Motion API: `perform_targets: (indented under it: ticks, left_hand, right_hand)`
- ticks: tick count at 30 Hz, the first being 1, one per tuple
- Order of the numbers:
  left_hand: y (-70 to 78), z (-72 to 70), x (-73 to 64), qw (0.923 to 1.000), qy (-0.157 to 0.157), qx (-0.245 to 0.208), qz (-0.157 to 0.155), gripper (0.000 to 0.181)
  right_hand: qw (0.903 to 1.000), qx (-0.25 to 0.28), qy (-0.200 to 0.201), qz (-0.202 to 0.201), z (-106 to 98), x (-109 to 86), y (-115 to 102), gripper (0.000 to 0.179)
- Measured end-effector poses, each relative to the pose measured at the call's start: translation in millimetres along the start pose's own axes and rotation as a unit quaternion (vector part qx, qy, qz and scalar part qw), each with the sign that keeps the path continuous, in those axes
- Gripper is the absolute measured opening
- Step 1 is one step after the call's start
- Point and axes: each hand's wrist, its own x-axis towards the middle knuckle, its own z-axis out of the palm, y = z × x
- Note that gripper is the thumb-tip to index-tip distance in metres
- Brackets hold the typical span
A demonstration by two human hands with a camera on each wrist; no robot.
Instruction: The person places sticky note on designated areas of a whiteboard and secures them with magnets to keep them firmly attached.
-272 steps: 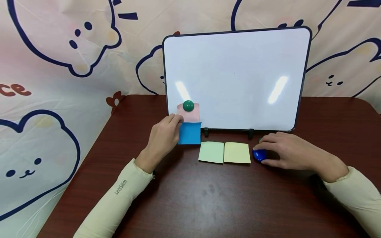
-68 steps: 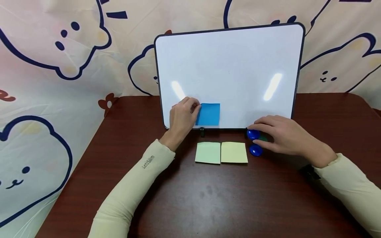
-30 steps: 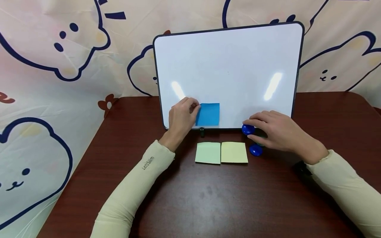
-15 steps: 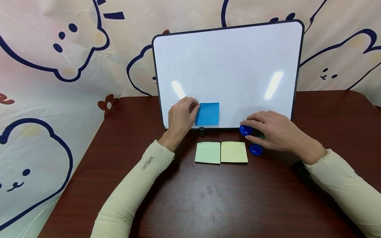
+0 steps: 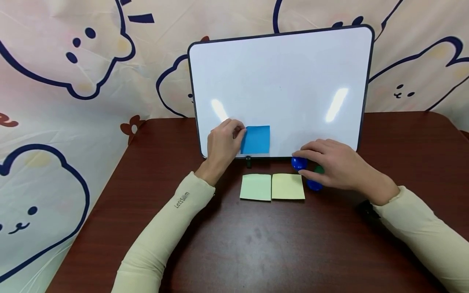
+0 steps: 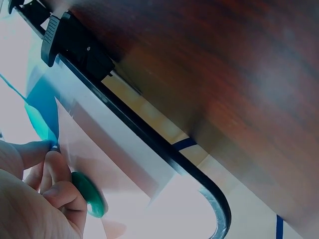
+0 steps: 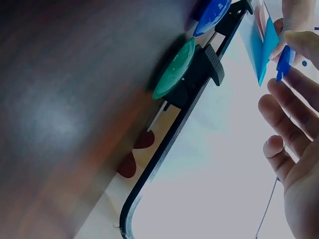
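Observation:
My left hand [image 5: 223, 140] pinches the upper left edge of a blue sticky note [image 5: 256, 140], held up before the lower left of the whiteboard [image 5: 293, 81]. Between the right hand's [image 5: 338, 169] thumb and forefinger is a round blue magnet [image 5: 299, 163], off the table and a short way right of that note. In the left wrist view a pink sticky note [image 6: 114, 169] lies on the board under a green magnet [image 6: 88, 195], close to my left fingers; the head view hides both behind the left hand. The right wrist view shows the pinched magnet [image 7: 285, 62] edge-on, other fingers spread.
Another blue magnet [image 5: 314, 185] and a green magnet [image 5: 319, 169] rest on the table under my right hand. Pale green [image 5: 255, 187] and yellow [image 5: 288, 186] sticky notes lie side by side before the board. Black clip feet [image 7: 192, 74] support the board's lower edge.
Since the earliest frame, my left hand has brought the blue note up and right to the board. My right hand has lifted a blue magnet and carried it left, lately drifting slightly further left.

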Motion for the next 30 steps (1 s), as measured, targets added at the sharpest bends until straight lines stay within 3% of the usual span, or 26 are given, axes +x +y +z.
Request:
perform_targets:
  ticks: [30]
  left_hand:
    - [-0.7, 0.6, 1.3, 0.9999, -0.009, 0.006, -0.006, 0.016]
  right_hand:
    - [0.9976, 0.015, 0.033, -0.059, 13, 18.9, -22, 0.047]
